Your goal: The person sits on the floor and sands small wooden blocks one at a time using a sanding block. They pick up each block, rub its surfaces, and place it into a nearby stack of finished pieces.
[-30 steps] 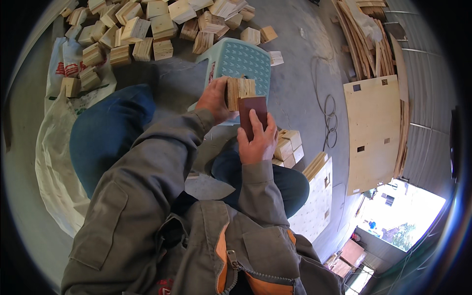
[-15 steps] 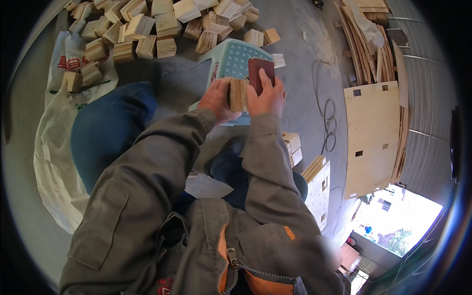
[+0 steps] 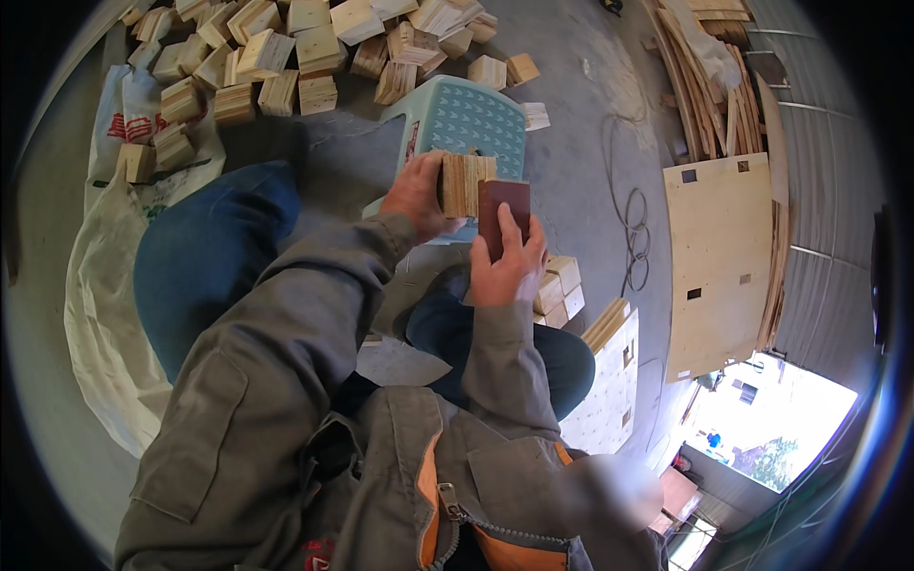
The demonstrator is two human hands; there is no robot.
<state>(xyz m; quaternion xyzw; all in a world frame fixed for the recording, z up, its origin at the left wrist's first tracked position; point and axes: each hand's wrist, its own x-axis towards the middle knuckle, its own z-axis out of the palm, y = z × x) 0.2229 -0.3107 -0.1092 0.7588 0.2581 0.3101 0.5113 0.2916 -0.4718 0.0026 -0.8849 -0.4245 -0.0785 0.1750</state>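
Observation:
My left hand (image 3: 416, 200) is closed around a layered plywood block (image 3: 466, 185), gripping it from its left side above a pale blue-green plastic stool (image 3: 486, 114). In my right hand (image 3: 511, 266) is a flat reddish-brown sanding block (image 3: 506, 211), held upright with fingers pressed on its face. The sanding block's upper left edge is at the lower right corner of the plywood block; whether they touch I cannot tell. My left palm and part of the plywood block's left side are hidden.
Many plywood blocks (image 3: 319, 48) lie piled on the floor beyond the stool. A white woven sack (image 3: 100, 314) is at the left. Several stacked blocks (image 3: 560, 285) stand near my right knee. A cable (image 3: 633, 224), a plywood sheet (image 3: 719, 257) and wood strips (image 3: 700, 95) are at the right.
My right hand has moved down toward me with the sanding block, uncovering more of the plywood block's face. My left hand stays nearly in place on the plywood block.

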